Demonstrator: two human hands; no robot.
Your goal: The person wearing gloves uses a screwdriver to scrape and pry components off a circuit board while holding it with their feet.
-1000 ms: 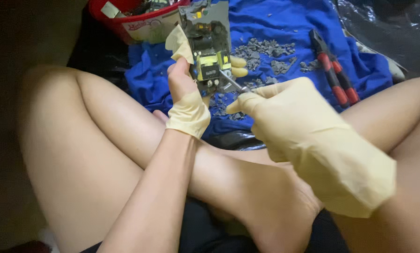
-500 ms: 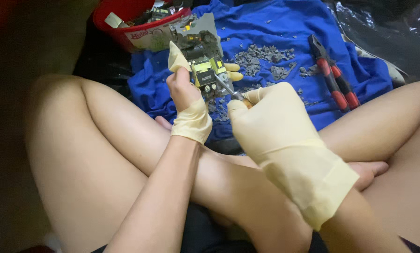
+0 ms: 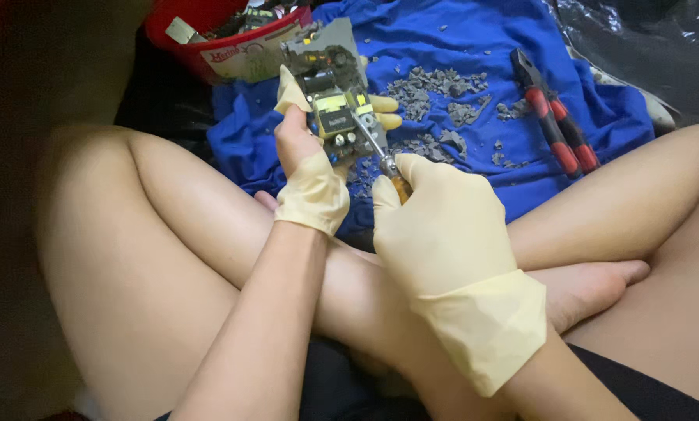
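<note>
I sit cross-legged and both my hands wear pale yellow gloves. My left hand (image 3: 312,168) grips a small circuit board (image 3: 334,97) with a yellow transformer and dark parts on it, held upright over a blue cloth (image 3: 443,47). My right hand (image 3: 443,226) is closed around a screwdriver (image 3: 380,152) with an amber handle; its metal shaft points up-left and its tip touches the board's lower right edge. Most of the handle is hidden inside my glove.
Several grey broken bits (image 3: 435,86) lie scattered on the blue cloth. Red-handled pliers (image 3: 553,121) rest on the cloth at right. A red tub (image 3: 209,39) with scrap parts stands at the back left. Black plastic sheeting (image 3: 645,39) lies behind. My bare legs cross below.
The view has shifted slightly. My right hand has drawn nearer and lower, with the screwdriver shaft now plainly against the board. My left hand still holds the board.
</note>
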